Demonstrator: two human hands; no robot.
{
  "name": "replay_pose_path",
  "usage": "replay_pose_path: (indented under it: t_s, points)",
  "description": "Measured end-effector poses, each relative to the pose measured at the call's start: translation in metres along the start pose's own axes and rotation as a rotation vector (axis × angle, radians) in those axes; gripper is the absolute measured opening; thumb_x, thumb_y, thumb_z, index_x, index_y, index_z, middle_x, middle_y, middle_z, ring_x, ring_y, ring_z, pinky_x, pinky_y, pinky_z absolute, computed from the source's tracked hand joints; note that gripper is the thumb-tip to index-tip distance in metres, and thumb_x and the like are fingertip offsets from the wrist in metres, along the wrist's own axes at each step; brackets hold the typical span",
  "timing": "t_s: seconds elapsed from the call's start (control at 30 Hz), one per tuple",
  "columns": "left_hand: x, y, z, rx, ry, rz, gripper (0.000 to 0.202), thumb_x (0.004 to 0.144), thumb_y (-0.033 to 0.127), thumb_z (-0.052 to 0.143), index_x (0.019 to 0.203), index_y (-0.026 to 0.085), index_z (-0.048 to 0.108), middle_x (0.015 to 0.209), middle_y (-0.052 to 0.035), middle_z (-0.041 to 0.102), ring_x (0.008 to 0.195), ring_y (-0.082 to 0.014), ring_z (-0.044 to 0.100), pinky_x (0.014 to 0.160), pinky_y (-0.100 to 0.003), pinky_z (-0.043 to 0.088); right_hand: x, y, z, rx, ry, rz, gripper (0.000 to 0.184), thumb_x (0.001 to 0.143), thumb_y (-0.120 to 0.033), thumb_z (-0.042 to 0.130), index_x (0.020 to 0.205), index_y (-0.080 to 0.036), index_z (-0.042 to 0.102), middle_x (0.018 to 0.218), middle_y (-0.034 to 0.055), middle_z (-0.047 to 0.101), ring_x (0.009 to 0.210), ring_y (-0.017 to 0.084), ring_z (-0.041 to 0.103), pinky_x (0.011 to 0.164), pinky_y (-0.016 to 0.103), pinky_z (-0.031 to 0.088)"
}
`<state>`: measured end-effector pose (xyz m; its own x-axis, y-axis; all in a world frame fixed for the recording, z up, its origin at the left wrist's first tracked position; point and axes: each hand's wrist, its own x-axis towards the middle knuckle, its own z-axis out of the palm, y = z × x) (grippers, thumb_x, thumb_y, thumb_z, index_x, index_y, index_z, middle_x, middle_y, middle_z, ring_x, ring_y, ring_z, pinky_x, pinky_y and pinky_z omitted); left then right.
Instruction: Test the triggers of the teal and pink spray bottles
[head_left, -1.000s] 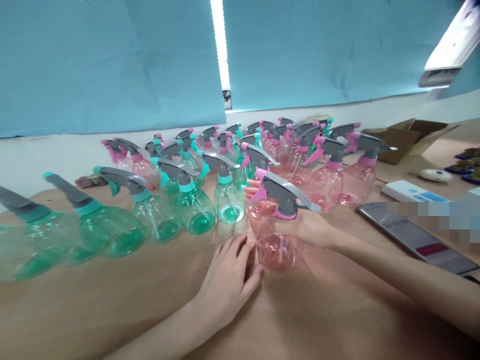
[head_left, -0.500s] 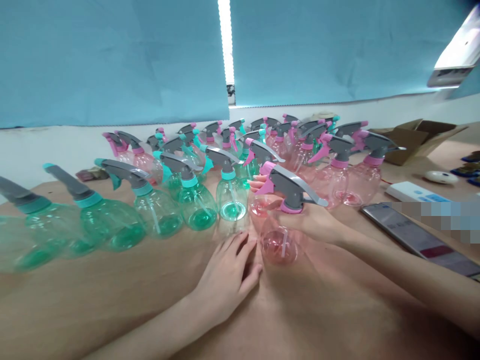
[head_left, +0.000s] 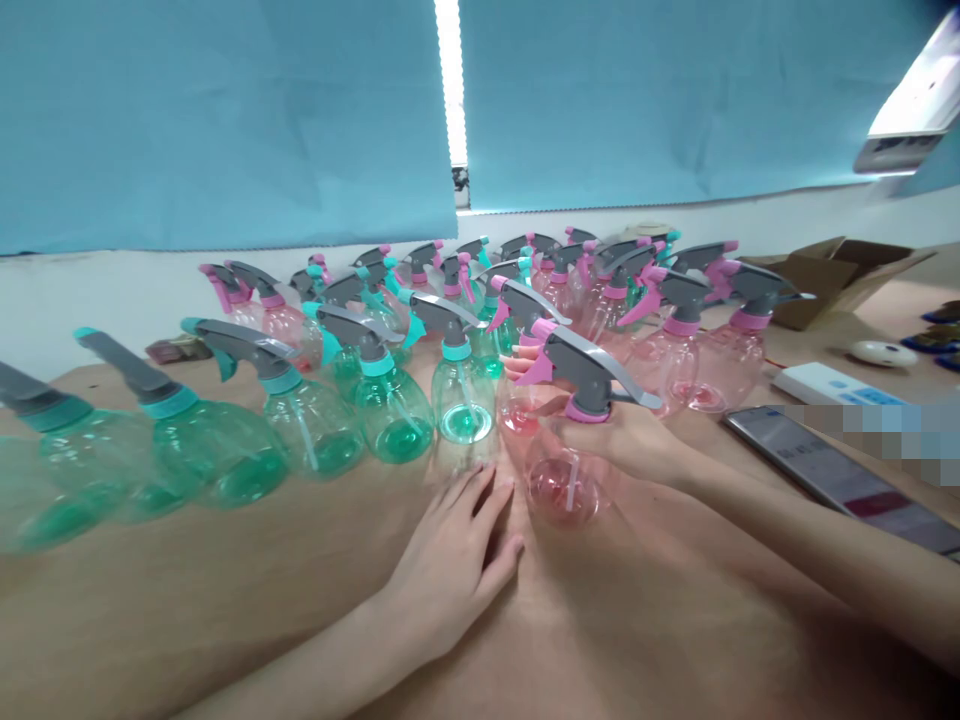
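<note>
A clear pink spray bottle (head_left: 564, 482) with a grey and pink trigger head stands upright on the table in front of me. My right hand (head_left: 607, 435) holds it from behind around the neck; fingertips show left of the trigger, while part of the grip is hidden by the bottle. My left hand (head_left: 461, 540) lies palm down on the tabletop to the left of this bottle, fingers stretched out and holding nothing. Beyond the left fingertips is a green spray bottle (head_left: 463, 395) with a turquoise collar and a little liquid showing green at its base.
More green spray bottles (head_left: 217, 455) line the left side. Pink ones (head_left: 661, 365) stand behind and to the right, with mixed colours at the back. On the right lie a phone (head_left: 832, 470), a white device (head_left: 832, 383), a white mouse (head_left: 883, 354) and an open cardboard box (head_left: 832, 285).
The held pink spray bottle has shifted very slightly to the right with my right hand. My left hand stays in place on the table.
</note>
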<state>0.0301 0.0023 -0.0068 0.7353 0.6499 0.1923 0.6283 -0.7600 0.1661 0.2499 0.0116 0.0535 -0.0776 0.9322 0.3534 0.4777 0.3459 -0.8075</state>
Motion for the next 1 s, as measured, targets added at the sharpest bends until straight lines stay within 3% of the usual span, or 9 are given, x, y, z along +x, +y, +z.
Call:
replay_pose_path:
  t_s: [0.2, 0.43, 0.57, 0.7, 0.87, 1.0]
  points:
    - [0.0008, 0.0006, 0.0001, 0.000, 0.001, 0.000, 0.046, 0.094, 0.034, 0.048, 0.135, 0.014, 0.046, 0.141, -0.0161, 0.046, 0.130, -0.0328, 0.042, 0.104, -0.051, 0.038, 0.0015, -0.0044, 0.0010, 0.030, 0.016, -0.014, 0.036, 0.070, -0.021, 0.056, 0.104, -0.025, 0.065, 0.085, 0.0000, 0.070, 0.089, 0.025, 0.064, 0.078, 0.041, 0.052]
    - [0.0010, 0.0006, -0.0002, 0.002, 0.001, 0.008, 0.046, 0.093, 0.033, 0.049, 0.134, 0.012, 0.047, 0.141, -0.0173, 0.046, 0.131, -0.0331, 0.041, 0.104, -0.051, 0.038, 0.0007, 0.0035, 0.0010, 0.055, -0.055, 0.046, 0.011, 0.069, -0.019, 0.055, 0.075, -0.024, 0.062, 0.067, -0.0019, 0.062, 0.077, 0.023, 0.063, 0.073, 0.040, 0.051]
    - [0.0010, 0.0005, -0.0006, -0.001, 0.000, 0.005, 0.046, 0.093, 0.033, 0.048, 0.135, 0.014, 0.046, 0.142, -0.0165, 0.045, 0.130, -0.0328, 0.041, 0.103, -0.052, 0.038, -0.0016, 0.0053, 0.0010, 0.025, 0.017, 0.105, 0.004, 0.067, -0.021, 0.058, 0.066, -0.024, 0.057, 0.071, -0.0012, 0.063, 0.077, 0.023, 0.062, 0.069, 0.039, 0.052]
    - [0.0007, 0.0001, -0.0009, 0.000, 0.000, 0.005, 0.046, 0.093, 0.033, 0.049, 0.135, 0.015, 0.046, 0.142, -0.0163, 0.046, 0.130, -0.0323, 0.042, 0.103, -0.051, 0.038, -0.0015, 0.0027, 0.0008, 0.025, 0.026, 0.085, 0.005, 0.067, -0.021, 0.060, 0.069, -0.025, 0.059, 0.077, -0.0014, 0.065, 0.078, 0.022, 0.062, 0.071, 0.038, 0.052]
    - [0.0005, -0.0006, -0.0001, -0.005, 0.018, 0.009, 0.045, 0.093, 0.034, 0.049, 0.134, 0.016, 0.046, 0.141, -0.0155, 0.047, 0.130, -0.0319, 0.042, 0.102, -0.051, 0.038, -0.0012, 0.0011, 0.0004, 0.005, 0.058, 0.096, 0.004, 0.066, -0.023, 0.060, 0.066, -0.025, 0.057, 0.075, -0.0010, 0.063, 0.075, 0.022, 0.061, 0.066, 0.037, 0.052]
    - [0.0009, -0.0004, 0.0003, 0.015, 0.001, 0.006, 0.045, 0.093, 0.033, 0.049, 0.134, 0.014, 0.047, 0.141, -0.0167, 0.047, 0.129, -0.0330, 0.042, 0.103, -0.052, 0.038, -0.0012, 0.0010, 0.0004, 0.015, 0.036, 0.102, 0.010, 0.064, -0.020, 0.057, 0.073, -0.025, 0.059, 0.074, -0.0014, 0.063, 0.070, 0.021, 0.059, 0.060, 0.034, 0.051]
